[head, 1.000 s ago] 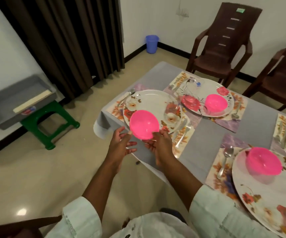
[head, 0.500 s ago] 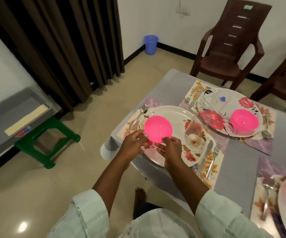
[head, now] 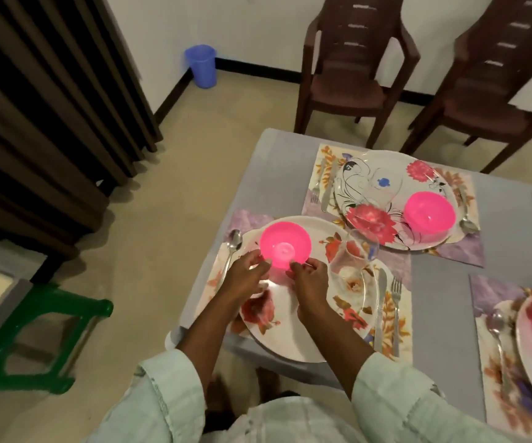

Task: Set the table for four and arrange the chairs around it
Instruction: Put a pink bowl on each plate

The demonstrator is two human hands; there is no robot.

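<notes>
pink bowl (head: 285,243), floral plate (head: 306,311) – grey table (head: 443,298), brown chairs (head: 351,68), green stool (head: 44,334)

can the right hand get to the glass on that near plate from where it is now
Probably yes. The right hand pinches the pink bowl by its near rim, and the glass stands just beside it on the same plate with nothing between; it would have to release the bowl first.

1. A pink bowl (head: 285,243) sat tilted on the near floral plate (head: 309,318).
2. A clear glass (head: 352,259) stood just right of it.
3. Two brown chairs (head: 351,68) stood beyond the table (head: 443,282).
</notes>
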